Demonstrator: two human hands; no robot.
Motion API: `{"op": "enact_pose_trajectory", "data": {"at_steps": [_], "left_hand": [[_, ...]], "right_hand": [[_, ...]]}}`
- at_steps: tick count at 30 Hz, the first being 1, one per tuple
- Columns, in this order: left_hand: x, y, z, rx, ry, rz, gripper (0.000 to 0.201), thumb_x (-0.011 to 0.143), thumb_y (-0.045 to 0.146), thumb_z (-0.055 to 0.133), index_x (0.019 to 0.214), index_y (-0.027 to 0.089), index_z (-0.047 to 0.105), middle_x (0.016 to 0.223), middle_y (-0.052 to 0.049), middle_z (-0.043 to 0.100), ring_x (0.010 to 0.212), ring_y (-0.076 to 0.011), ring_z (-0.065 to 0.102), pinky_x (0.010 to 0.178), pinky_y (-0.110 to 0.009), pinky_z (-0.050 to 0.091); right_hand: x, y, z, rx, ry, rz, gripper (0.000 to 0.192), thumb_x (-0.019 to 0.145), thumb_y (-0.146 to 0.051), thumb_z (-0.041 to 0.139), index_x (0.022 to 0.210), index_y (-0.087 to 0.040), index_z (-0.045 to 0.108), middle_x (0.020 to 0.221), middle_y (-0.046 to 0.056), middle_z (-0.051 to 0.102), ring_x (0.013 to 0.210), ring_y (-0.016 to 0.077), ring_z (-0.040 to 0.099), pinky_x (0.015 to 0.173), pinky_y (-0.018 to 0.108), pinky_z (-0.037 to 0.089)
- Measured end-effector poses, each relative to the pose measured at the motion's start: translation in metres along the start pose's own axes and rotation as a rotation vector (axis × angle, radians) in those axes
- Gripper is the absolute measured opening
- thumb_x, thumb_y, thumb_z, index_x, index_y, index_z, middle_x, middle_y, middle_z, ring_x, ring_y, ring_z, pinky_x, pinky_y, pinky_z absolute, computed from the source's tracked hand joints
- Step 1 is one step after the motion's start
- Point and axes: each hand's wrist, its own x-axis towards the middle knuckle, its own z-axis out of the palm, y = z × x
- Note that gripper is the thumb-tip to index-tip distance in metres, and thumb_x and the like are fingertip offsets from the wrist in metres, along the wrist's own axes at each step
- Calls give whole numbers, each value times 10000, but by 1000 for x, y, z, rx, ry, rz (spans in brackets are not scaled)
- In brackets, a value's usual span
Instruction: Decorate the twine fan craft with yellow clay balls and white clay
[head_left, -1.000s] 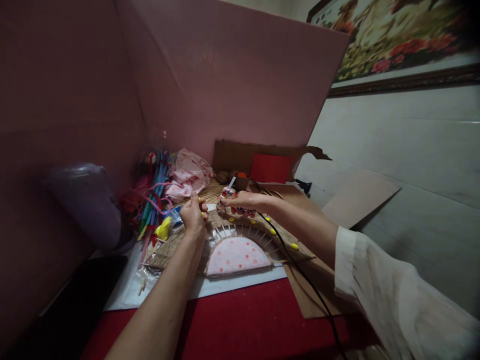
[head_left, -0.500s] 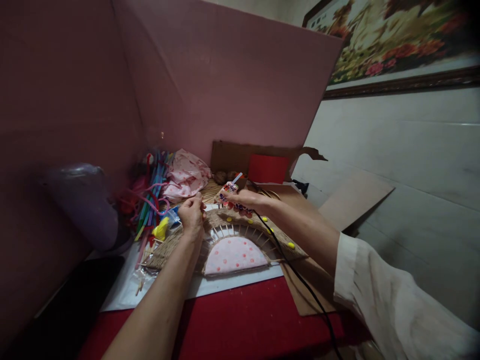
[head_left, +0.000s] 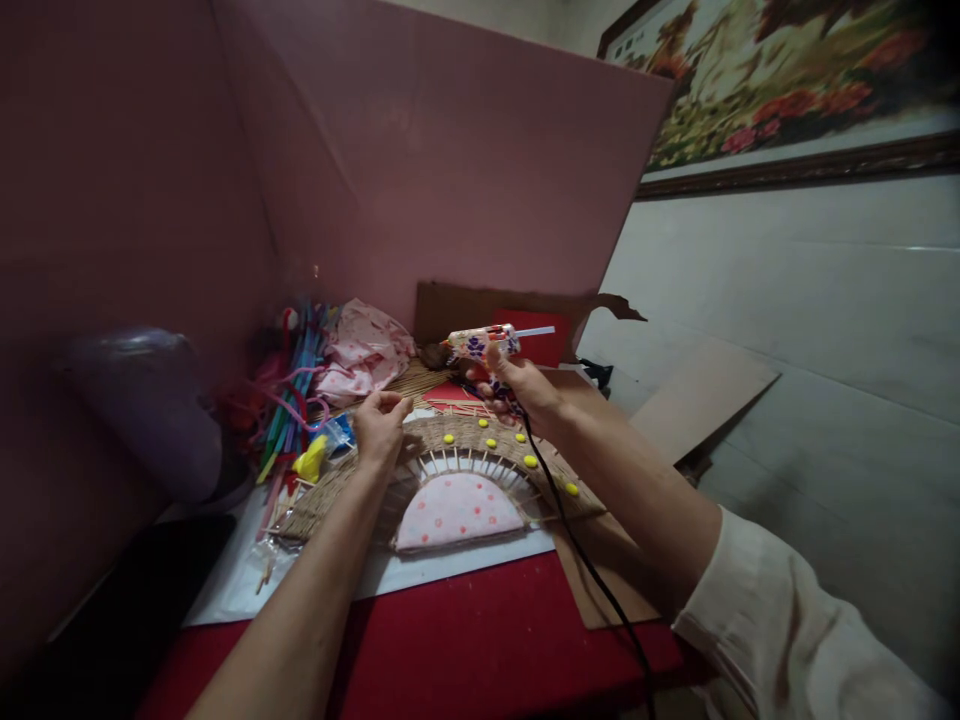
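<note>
A patterned hot glue gun [head_left: 480, 343] is in my right hand [head_left: 529, 385], fingers closed round its handle. It points left, and a pale glue stick juts from its back end. Below it lies a half-ring of woven twine [head_left: 431, 433] on sticks, dotted with several yellow round pieces [head_left: 490, 443]. Inside its curve sits a pink spotted half-circle [head_left: 457, 515]. My left hand [head_left: 381, 430] is at the half-ring's upper left, thumb and fingertips pinched together; whatever they hold, if anything, is too small to make out.
Pipe cleaners [head_left: 296, 370], a crumpled pink cloth [head_left: 364, 350] and a yellow piece [head_left: 310, 460] lie at the left. The glue gun's black cord [head_left: 585, 560] runs over the cardboard [head_left: 600, 585]. Pink panels [head_left: 450, 170] stand behind. A red cloth [head_left: 450, 640] covers the table.
My right hand has lifted the glue gun away from the half-ring and turned it level, up and to the right. My left hand stays near the same spot. Another yellow piece now shows on the twine.
</note>
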Motion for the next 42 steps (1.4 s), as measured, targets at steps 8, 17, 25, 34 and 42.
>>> {"op": "enact_pose_trajectory", "data": {"at_steps": [8, 17, 25, 34, 42], "left_hand": [[0, 6, -4, 238, -130, 96, 106, 532, 166, 736, 502, 180, 636, 448, 5, 543, 434, -105, 424, 440, -201, 254], [7, 1, -11, 742, -143, 341, 185, 506, 83, 713, 551, 261, 693, 565, -21, 639, 551, -184, 524, 528, -247, 302], [10, -5, -9, 933, -231, 315, 129, 631, 176, 650, 692, 245, 740, 747, -49, 715, 699, -204, 607, 606, -262, 377], [7, 1, -6, 1103, -325, 272, 221, 752, 233, 569, 886, 210, 743, 927, -59, 727, 837, -199, 632, 667, -261, 421], [5, 3, -4, 1193, -348, 259, 228, 770, 256, 573, 922, 227, 741, 954, -54, 724, 857, -196, 637, 671, -258, 429]], "right_hand": [[-31, 24, -54, 117, 65, -16, 548, 695, -678, 594, 881, -164, 558, 597, -47, 436, 395, 37, 314, 300, 143, 248], [-47, 49, -86, 224, 113, -25, 531, 735, -694, 522, 887, -186, 552, 600, -45, 422, 391, 46, 278, 294, 132, 260], [-52, 47, -75, 338, 112, -70, 500, 696, -628, 632, 901, -178, 555, 582, -49, 447, 381, 41, 322, 278, 124, 272], [-51, 50, -74, 415, 124, -101, 446, 712, -579, 654, 875, -172, 569, 581, -46, 466, 386, 42, 342, 272, 126, 277], [-51, 50, -74, 402, 131, -87, 458, 705, -594, 650, 870, -175, 567, 577, -45, 468, 391, 45, 341, 275, 123, 277]]}}
